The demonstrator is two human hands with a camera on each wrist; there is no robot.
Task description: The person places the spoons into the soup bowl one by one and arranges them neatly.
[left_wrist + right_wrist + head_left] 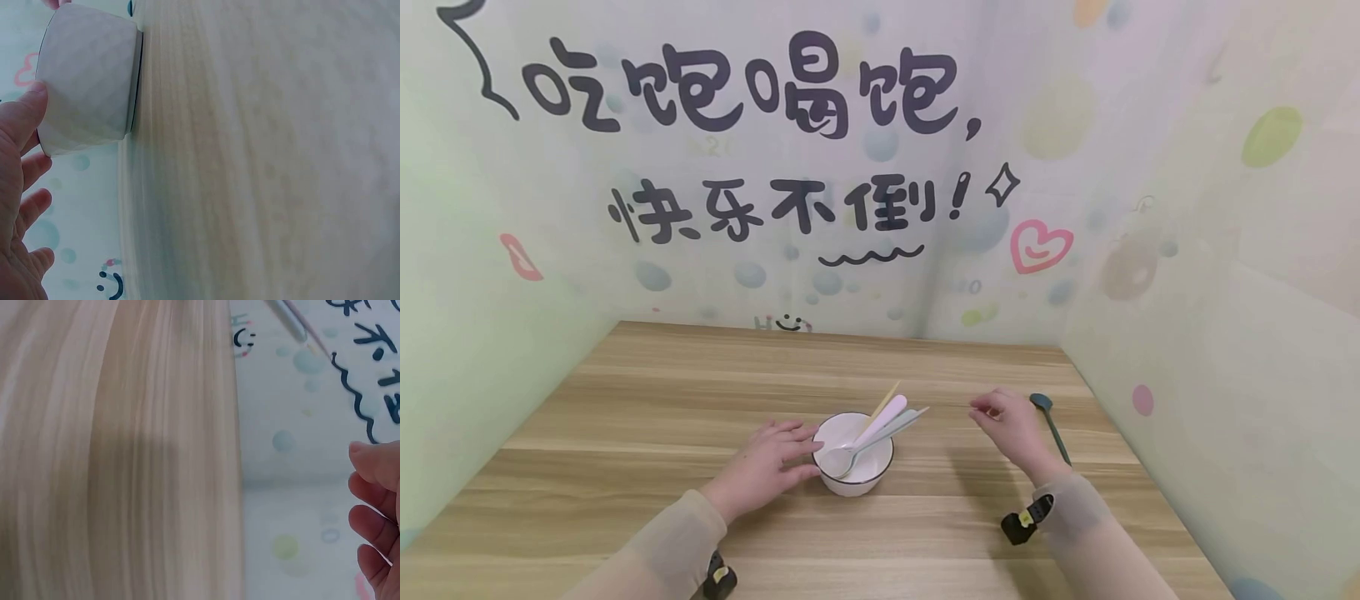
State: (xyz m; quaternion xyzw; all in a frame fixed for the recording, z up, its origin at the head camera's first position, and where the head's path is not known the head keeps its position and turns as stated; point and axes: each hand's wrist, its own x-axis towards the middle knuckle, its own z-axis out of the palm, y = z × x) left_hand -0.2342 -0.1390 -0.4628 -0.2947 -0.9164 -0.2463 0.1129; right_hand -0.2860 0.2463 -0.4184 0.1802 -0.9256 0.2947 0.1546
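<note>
In the head view a white bowl with a dark rim stands on the table, its outside faceted in the left wrist view. My left hand holds the bowl's left rim, thumb on the outer wall and index fingertip over the edge; the other fingers are spread. Leaning rightward in the bowl are a pink handle, a thin wooden stick and a pale grey-green spoon. To the right of them, my right hand hovers over the table with loosely bent fingers and nothing in them.
A dark teal, long-handled spoon lies right of my right hand, near the table's right side. Behind the table rises a patterned wall with large black lettering; pale walls stand at left and right.
</note>
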